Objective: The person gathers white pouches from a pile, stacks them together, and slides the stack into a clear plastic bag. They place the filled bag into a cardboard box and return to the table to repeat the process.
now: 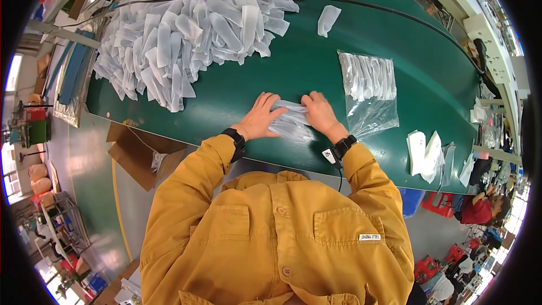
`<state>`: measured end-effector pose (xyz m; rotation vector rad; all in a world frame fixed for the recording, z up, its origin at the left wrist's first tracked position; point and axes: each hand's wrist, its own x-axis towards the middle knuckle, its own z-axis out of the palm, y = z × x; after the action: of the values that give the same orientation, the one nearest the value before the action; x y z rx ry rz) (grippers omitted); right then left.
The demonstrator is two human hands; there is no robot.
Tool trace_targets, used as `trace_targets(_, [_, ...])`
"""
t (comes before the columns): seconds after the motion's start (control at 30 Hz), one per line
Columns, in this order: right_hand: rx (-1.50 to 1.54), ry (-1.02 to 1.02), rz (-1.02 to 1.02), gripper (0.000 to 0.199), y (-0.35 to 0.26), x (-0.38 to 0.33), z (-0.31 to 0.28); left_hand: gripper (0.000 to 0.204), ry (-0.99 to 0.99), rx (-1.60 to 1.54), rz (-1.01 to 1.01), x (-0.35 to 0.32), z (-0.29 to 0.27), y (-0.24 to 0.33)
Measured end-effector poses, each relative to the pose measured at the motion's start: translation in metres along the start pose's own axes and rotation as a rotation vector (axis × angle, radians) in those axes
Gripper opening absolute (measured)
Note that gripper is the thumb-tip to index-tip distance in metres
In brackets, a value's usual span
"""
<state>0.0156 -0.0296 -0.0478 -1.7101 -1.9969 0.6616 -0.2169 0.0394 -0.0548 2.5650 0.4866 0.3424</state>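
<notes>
Between my hands, near the front edge of the green table, lies a bundle of translucent white packets [292, 122], with creased plastic showing. My left hand [261, 117] grips its left side, the thumb over the top. On its upper right my right hand [323, 116] is closed, fingers curled onto the edge. Whether the bundle is inside a clear bag I cannot tell. To the right of it rests a clear plastic bag [370, 114] with a row of white packets [370, 77] in its upper half.
A large heap of frosted white packets [209, 25] covers the table's far left. One loose packet [328, 20] lies alone farther back. A black cable [361, 3] crosses above the table. More white packets [424, 155] lie at right. An open cardboard box [138, 155] stands below left.
</notes>
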Motion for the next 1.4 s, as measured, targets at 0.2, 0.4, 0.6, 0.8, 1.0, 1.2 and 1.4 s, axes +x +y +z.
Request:
trace_targets(0.2, [-0.19,0.077,-0.176,0.085,-0.07,-0.014,-0.009,0.08,0.028,-0.07,-0.069,0.0,0.008,-0.001])
trace_targets(0.4, [-0.213,-0.011,-0.066,0.106,-0.045,-0.026,0.022,0.065,0.206,-0.334,-0.096,0.001,0.015,0.009])
trace_targets(0.6, [-0.163,0.017,-0.114,0.103,-0.048,-0.033,0.024,0.039,0.44,-0.371,-0.286,0.005,0.041,0.006])
trace_targets(0.8, [-0.178,0.078,-0.103,0.092,-0.04,-0.032,0.033,0.029,0.418,-0.41,-0.301,0.011,0.044,-0.001])
trace_targets(1.0, [-0.147,0.109,-0.144,0.085,-0.031,-0.025,0.032,0.023,0.416,-0.339,-0.295,0.02,0.044,-0.009])
trace_targets(1.2, [-0.037,0.141,0.038,0.084,-0.039,-0.08,0.012,0.025,0.281,-0.436,-0.21,0.037,0.057,0.024])
trace_targets(1.4, [-0.12,0.306,0.443,0.09,-0.053,-0.225,-0.052,0.03,0.284,-0.381,0.02,0.096,0.057,0.12])
